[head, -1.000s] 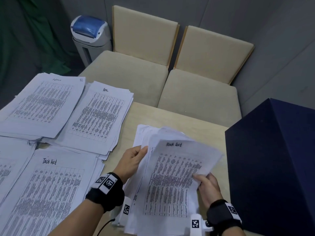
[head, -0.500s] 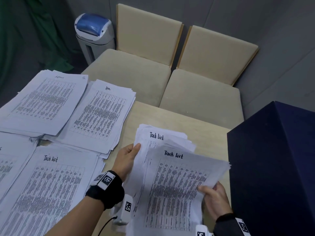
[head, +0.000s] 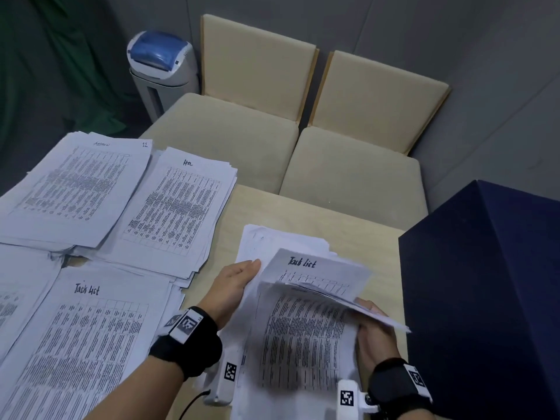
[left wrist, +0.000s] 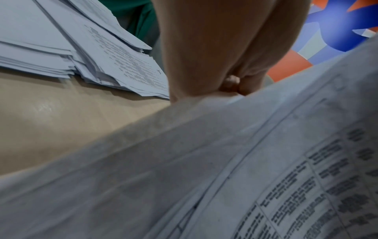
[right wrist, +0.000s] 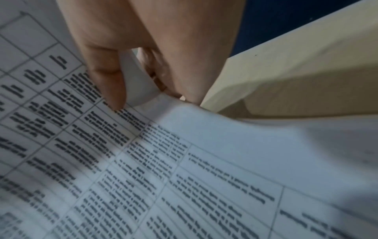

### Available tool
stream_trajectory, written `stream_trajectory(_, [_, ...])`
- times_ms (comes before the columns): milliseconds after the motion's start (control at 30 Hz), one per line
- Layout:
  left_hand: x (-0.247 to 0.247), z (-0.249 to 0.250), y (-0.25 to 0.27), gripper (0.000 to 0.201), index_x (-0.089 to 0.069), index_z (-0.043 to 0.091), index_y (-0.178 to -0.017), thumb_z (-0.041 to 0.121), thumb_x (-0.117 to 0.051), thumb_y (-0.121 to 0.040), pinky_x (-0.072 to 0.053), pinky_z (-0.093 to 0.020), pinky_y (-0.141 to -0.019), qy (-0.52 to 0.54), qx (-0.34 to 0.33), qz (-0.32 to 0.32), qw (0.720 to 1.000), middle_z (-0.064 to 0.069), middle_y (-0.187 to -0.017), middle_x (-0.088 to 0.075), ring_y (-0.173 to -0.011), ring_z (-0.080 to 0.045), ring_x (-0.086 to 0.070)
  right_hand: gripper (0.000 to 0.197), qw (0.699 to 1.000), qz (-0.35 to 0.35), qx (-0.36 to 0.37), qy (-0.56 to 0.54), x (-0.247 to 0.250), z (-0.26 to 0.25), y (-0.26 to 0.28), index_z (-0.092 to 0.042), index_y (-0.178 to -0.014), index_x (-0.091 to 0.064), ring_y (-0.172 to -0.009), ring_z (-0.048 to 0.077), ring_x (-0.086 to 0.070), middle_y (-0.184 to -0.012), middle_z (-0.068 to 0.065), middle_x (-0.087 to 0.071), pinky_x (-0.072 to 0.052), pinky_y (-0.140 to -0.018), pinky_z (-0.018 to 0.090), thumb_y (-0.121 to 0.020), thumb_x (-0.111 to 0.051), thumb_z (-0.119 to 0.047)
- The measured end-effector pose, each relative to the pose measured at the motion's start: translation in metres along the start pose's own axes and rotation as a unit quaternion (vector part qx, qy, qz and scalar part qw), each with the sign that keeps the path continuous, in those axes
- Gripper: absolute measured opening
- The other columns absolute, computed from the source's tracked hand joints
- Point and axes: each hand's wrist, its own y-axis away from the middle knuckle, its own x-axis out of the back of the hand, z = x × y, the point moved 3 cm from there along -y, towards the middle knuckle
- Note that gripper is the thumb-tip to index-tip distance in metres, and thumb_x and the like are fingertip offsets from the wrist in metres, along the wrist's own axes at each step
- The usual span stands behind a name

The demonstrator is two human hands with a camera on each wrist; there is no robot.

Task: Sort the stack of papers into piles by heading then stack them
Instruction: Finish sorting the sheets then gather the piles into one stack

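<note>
Right hand: your right hand (head: 374, 334) sits nearest you at the right edge of the unsorted stack (head: 272, 244); its grip is closed on a printed sheet (head: 303, 338), thumb (right wrist: 108, 84) on the printed face and the other fingers curled beneath, so the paper's edge bends between them.
Lifted sheet: it rises off the stack, its table of text facing you, its upper part blurred.
Next sheet: beneath and beyond it, a page headed "Task list" (head: 321, 268) shows its title.
Left hand: your left hand (head: 233, 286) lies on the stack's left edge; in the head view the fingers look straight along the paper, while the wrist view shows fingertips (left wrist: 231, 84) tucked at the sheet's edge, so you cannot tell whether this grip pinches or only steadies.
Counter: the stack rests on the light wooden counter (head: 303, 213), near its right side, just beside a dark blue box (head: 485, 283).
Sorted piles: to your left, a "Task list" pile (head: 85, 338) lies nearest; farther back stand 2 more piles, one headed "Hr" (head: 175, 207) and one marked 12 (head: 75, 189), overlapping at their edges.
Beyond: 2 beige chairs (head: 257, 95) face the counter's far edge, with a white and blue bin (head: 160, 65) to their left.
</note>
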Motion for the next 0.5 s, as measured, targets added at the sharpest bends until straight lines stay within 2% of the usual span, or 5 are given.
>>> stream_trajectory(133, [0.025,-0.018,-0.016,0.073,-0.058,-0.006,-0.082,0.065,-0.072,-0.076,-0.041,-0.042,-0.077,-0.027,-0.029,0.082,0.996,-0.017,-0.085,-0.06,-0.08,-0.028,-0.05,0.03,0.999,0.023,0.043,-0.015,0.009,0.0,0.002,-0.011,-0.065,-0.061,-0.071,0.019,-0.055,-0.068,0.006,-0.057,-0.042,-0.074,0.033,-0.078,-0.054,0.016])
stream_trajectory(233, [0.022,-0.01,-0.011,0.051,-0.059,-0.003,-0.079,0.046,-0.07,-0.088,-0.045,-0.042,-0.076,-0.03,-0.043,0.107,0.993,-0.018,-0.08,-0.061,-0.077,-0.027,-0.054,0.051,0.998,0.028,0.027,-0.056,0.013,0.002,0.003,-0.023,-0.054,-0.059,-0.053,0.011,-0.047,-0.053,-0.006,-0.049,-0.037,-0.059,0.027,-0.087,-0.041,0.011])
stream_trajectory(333, [0.01,0.0,-0.005,0.031,-0.061,-0.006,-0.077,0.02,-0.068,-0.093,-0.052,-0.036,-0.074,-0.015,-0.07,0.101,0.992,-0.02,-0.076,-0.068,-0.073,-0.024,-0.063,0.023,0.991,-0.023,0.006,-0.129,0.012,-0.005,0.003,-0.016,-0.09,-0.07,-0.056,0.018,-0.06,-0.057,0.005,-0.054,-0.054,-0.059,0.03,-0.077,-0.058,-0.002])
stream_trajectory(400, [0.001,0.006,-0.002,0.035,-0.058,-0.003,-0.074,0.025,-0.073,-0.089,-0.044,-0.034,-0.076,-0.008,-0.075,0.055,0.996,-0.016,-0.073,-0.056,-0.072,-0.023,-0.053,0.051,0.993,-0.041,-0.026,-0.107,0.014,-0.003,-0.003,-0.012,-0.116,-0.066,-0.062,0.02,-0.062,-0.064,0.01,-0.054,-0.056,-0.062,0.03,-0.065,-0.071,-0.011])
stream_trajectory(500, [-0.013,0.011,0.005,0.028,-0.06,0.004,-0.071,0.023,-0.073,-0.085,-0.045,-0.024,-0.071,-0.021,-0.046,-0.024,0.998,-0.008,-0.068,-0.057,-0.066,-0.016,-0.054,0.043,0.997,-0.019,-0.056,0.055,0.006,-0.009,-0.002,-0.005,-0.136,-0.055,-0.088,0.024,-0.065,-0.099,0.015,-0.063,-0.052,-0.083,0.032,-0.093,-0.06,-0.004])
